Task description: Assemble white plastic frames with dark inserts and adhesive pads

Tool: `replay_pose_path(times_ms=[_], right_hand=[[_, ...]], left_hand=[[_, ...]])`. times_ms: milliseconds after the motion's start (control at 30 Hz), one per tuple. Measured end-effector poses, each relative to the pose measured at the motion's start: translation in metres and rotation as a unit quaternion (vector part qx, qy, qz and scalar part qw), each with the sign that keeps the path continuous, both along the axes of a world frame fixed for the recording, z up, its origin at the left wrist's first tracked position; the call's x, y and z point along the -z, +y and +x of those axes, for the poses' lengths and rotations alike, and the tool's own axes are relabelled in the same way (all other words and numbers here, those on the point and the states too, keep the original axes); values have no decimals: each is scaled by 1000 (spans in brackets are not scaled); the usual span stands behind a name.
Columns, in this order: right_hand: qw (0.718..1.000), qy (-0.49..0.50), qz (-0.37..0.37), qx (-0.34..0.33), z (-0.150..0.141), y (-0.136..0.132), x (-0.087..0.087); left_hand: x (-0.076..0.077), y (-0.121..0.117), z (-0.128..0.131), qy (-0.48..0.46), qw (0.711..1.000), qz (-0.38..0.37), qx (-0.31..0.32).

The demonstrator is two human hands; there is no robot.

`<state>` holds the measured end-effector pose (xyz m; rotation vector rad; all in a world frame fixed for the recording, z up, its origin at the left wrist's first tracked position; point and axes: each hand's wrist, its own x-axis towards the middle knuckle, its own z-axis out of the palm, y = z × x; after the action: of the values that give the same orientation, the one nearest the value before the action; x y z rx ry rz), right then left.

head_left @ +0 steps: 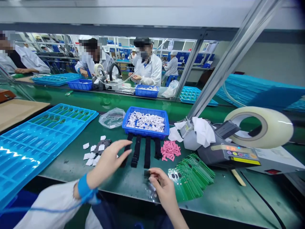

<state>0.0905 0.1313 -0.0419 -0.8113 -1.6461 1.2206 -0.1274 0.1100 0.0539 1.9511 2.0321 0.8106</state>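
Observation:
My left hand (107, 163), with a blue wrist strap (84, 187), reaches over the leftmost black strip (123, 161). Its thumb and fingers are apart at that strip; I cannot tell whether they touch it. Near the table's front edge my right hand (163, 185) is closed in a pinch, with a small dark piece (146, 174) at its fingertips. Shiny clear film (150, 191) lies just under that hand. Several black strips (147, 152) run side by side between the hands. A fan of green circuit boards (190, 181) spreads right of my right hand.
Ahead stands a blue bin (125, 125) of white parts, with pink pieces (170, 150) nearby. White squares (90, 156) lie left. A blue tray (47, 135) covers the left side. A tape dispenser (228, 156) and clear tape roll (276, 125) stand right. Co-workers sit across.

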Motion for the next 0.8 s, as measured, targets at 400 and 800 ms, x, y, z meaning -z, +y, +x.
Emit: replay_pose_path(times_ms=[400,800], right_hand=[[999,24,-18,29,-4,-4,-8],[999,34,-25,22,-3,-4,-7]], left_hand=[[0,186,0,72,987,-144,7],[-9,168,-9,-85,994,-66,18]])
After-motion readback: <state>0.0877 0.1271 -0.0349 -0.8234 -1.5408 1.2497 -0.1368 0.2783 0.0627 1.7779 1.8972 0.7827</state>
